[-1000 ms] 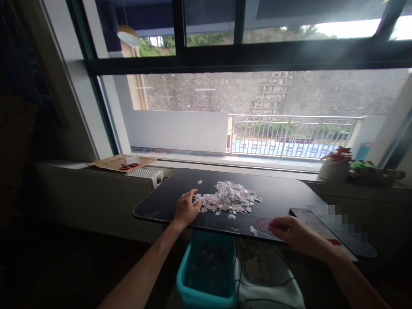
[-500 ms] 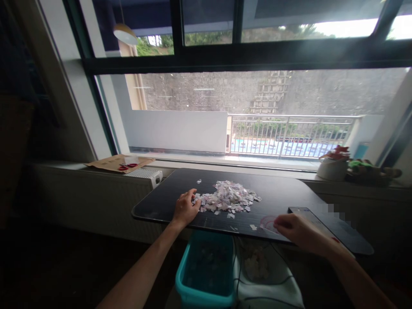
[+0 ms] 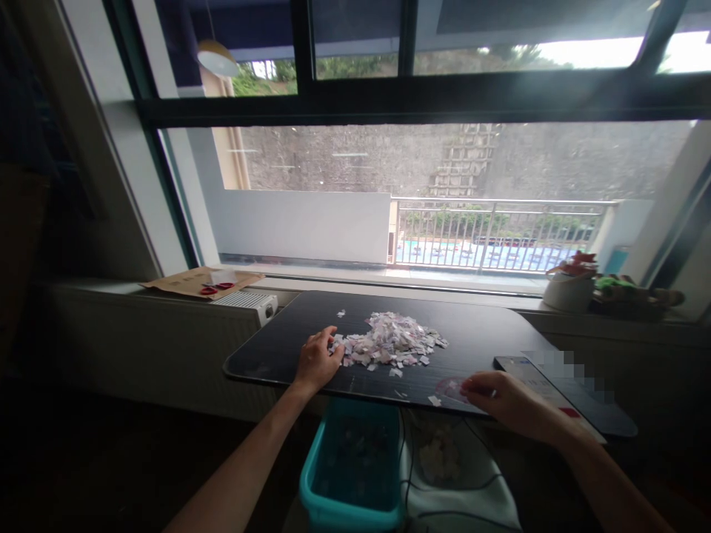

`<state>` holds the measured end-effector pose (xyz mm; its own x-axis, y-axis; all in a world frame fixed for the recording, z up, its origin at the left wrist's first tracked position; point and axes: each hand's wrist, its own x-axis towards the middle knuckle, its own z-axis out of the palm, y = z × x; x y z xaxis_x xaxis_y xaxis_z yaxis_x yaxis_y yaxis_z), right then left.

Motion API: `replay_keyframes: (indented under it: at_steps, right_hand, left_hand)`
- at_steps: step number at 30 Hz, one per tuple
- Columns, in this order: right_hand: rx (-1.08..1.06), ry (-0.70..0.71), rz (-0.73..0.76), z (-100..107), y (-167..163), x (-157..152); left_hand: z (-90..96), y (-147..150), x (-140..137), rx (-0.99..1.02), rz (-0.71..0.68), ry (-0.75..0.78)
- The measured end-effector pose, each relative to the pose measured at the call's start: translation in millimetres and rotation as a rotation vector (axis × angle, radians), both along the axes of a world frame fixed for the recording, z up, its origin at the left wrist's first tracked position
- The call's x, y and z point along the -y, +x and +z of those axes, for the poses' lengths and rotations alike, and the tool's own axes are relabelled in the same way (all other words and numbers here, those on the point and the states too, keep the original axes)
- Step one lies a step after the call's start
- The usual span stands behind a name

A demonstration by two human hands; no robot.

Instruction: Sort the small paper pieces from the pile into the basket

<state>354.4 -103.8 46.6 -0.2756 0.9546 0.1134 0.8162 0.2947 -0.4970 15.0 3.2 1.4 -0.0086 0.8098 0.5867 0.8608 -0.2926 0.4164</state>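
Observation:
A heap of small cut paper pieces [image 3: 397, 337] lies in the middle of the dark table [image 3: 472, 314]. My left hand [image 3: 319, 359] rests at the heap's left edge, fingers and thumb apart, touching the nearest scraps. Near the front edge, my right hand [image 3: 494, 396] has its thumb and fingers pinched at the right side of a thin clear plastic piece with pinkish lines [image 3: 449, 389]; its exact kind is hard to make out. One loose scrap [image 3: 435, 401] lies just in front of that piece.
Right of my right hand lies a phone-like dark-edged slab [image 3: 536, 377] with papers. Below the table edge stand a turquoise bin [image 3: 316, 474] and a pale bin [image 3: 472, 511] with cables across it. Red scissors [image 3: 216, 287] lie on brown paper [image 3: 178, 281] by the window.
My right hand has shifted slightly left with the clear piece, which now lies flatter against the table. My left hand stays at the heap's edge.

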Motion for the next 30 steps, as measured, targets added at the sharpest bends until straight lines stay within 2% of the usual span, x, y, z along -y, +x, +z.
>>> replay_keyframes:
  at_steps: [8,14,20,30]
  right_hand:
    - [-0.05,-0.085,0.06,2.6,-2.9,7.0]
    - [-0.022,-0.006,0.036,5.5,-6.6,1.4]
    - [-0.031,-0.092,0.056,1.0,4.0,1.6]
    - [-0.013,-0.064,0.071,6.0,1.4,5.2]
  left_hand:
    - [0.0,-0.1,-0.1,0.002,-0.006,-0.005]
    - [-0.2,-0.1,-0.4,0.007,0.001,0.006]
    - [-0.5,0.0,-0.2,0.003,-0.003,0.007]
    - [0.1,0.0,0.2,0.007,-0.001,-0.007]
